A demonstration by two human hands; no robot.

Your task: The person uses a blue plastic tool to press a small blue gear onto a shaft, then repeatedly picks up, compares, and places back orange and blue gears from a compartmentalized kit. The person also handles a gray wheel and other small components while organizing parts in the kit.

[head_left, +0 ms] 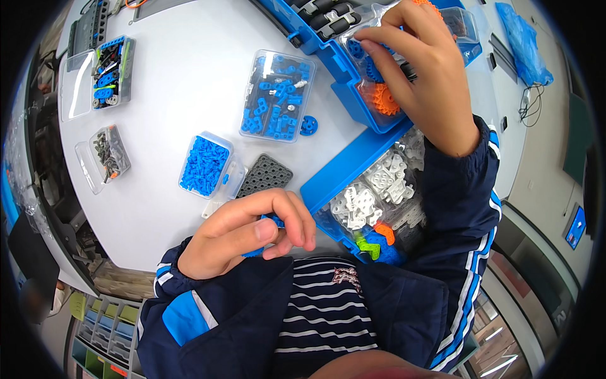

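Reaching into the blue case [353, 106], your right hand [421, 66] has thumb and forefinger close together at the clear-bagged blue wheels [374, 71] inside, pinch unclear, left hand [249, 230] loosely curled, hold unclear; snagged plastic could spill parts.

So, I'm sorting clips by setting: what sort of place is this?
Probably a classroom or workshop for construction kits: boxed blue building pieces, an orange gear in a blue case, and storage bins.

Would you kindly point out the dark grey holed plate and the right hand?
Dark grey holed plate [266, 174], head view: centre of its top face.
Right hand [430, 71], head view: back of hand.
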